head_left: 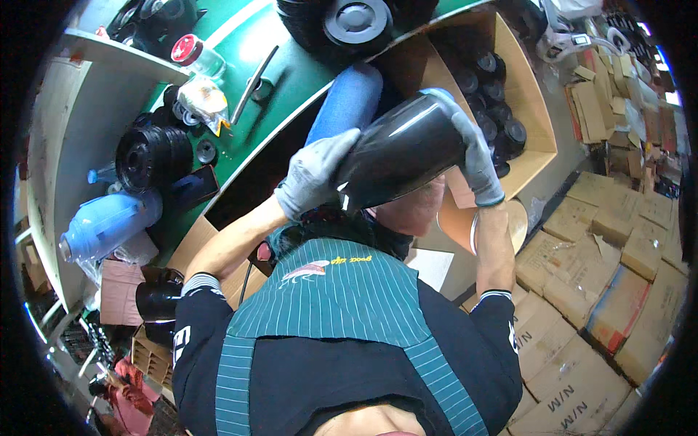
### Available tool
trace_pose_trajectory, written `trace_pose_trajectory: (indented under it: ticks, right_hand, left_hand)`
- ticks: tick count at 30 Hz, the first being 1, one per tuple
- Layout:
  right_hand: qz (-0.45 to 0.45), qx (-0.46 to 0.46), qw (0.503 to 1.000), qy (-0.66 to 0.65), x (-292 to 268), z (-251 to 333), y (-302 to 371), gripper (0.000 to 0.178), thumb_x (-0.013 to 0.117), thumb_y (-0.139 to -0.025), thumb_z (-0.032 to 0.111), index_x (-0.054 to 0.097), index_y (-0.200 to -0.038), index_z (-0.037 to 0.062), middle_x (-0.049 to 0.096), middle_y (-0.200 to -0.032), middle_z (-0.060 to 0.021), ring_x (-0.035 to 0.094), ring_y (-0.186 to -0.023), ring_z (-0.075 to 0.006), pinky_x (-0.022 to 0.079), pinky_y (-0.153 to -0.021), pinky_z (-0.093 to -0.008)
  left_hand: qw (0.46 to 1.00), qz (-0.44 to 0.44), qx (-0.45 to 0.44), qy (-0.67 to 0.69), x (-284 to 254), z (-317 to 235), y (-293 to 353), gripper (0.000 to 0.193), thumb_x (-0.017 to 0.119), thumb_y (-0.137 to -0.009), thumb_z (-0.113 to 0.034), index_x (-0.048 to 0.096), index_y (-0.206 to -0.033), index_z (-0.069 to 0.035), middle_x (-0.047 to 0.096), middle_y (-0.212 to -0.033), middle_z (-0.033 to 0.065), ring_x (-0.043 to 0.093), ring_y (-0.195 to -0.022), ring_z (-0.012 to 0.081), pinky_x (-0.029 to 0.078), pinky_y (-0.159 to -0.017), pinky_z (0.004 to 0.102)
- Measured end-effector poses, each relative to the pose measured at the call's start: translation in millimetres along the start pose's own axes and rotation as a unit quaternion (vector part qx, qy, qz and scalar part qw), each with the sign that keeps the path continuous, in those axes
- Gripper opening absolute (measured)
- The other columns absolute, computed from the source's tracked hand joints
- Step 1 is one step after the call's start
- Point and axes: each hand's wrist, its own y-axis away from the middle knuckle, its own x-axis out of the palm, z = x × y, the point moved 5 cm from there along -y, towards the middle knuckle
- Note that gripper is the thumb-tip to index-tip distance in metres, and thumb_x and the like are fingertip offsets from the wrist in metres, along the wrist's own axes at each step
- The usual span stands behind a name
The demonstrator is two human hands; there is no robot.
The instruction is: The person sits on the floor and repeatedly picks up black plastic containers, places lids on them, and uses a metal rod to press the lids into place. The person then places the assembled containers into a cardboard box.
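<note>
A large glossy black cylinder (403, 151) is held tilted above my lap, its right end higher than its left. My left hand (314, 173), in a grey glove, grips the lower left end. At the other end my right hand (474, 149), gloved too, wraps over the rim with its fingers partly hidden behind it. An open cardboard box (534, 138) stands just beyond my right hand, with several black round parts (488, 94) inside.
On the green table (294, 87) are a red-lidded jar (200, 57), a plastic pouch (203, 102), a stack of black discs (156, 156) and a blue bottle (109, 221). More black discs (356, 22) sit at its far edge. Flat cartons (574, 312) cover the right side.
</note>
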Motion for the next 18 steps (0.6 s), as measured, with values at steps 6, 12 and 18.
trace_pose_trajectory:
  ticks: [6, 12, 18]
  right_hand:
    - [0.07, -0.201, 0.879, 0.427, 50.4, -21.9, -6.6, 0.086, 0.092, -0.076, 0.04, 0.059, -0.148, 0.007, 0.059, -0.149, -0.0224, 0.056, -0.14, -0.0407, 0.044, -0.118, -0.0464]
    - [0.006, -0.185, 0.967, 0.176, 47.6, -50.0, -5.4, 0.09, 0.057, -0.104, 0.064, 0.035, -0.166, 0.0022, 0.047, -0.162, -0.0227, 0.053, -0.146, -0.0341, 0.041, -0.122, -0.0427]
    - [-0.098, -0.108, 0.983, -0.114, 53.6, -32.8, 7.2, 0.106, 0.017, -0.103, 0.084, 0.02, -0.17, 0.0012, 0.044, -0.164, -0.0251, 0.052, -0.148, -0.036, 0.035, -0.127, -0.0478]
  left_hand:
    - [0.965, -0.062, -0.09, -0.24, -55.3, 121.6, 1.4, 0.067, 0.081, -0.087, -0.024, 0.057, -0.147, -0.003, 0.06, -0.145, 0.0214, 0.059, -0.131, 0.0422, 0.047, -0.111, 0.0518]
    - [0.888, 0.033, -0.369, -0.273, -66.3, 216.3, 5.8, 0.062, 0.07, -0.102, -0.038, 0.055, -0.153, -0.006, 0.073, -0.122, 0.0243, 0.072, -0.105, 0.0418, 0.056, -0.09, 0.049]
    - [0.944, 0.08, -0.249, 0.203, -78.2, 39.4, -63.7, 0.053, 0.077, -0.097, -0.006, 0.063, -0.148, -0.004, 0.079, -0.121, 0.0112, 0.073, -0.114, 0.0193, 0.058, -0.1, 0.035]
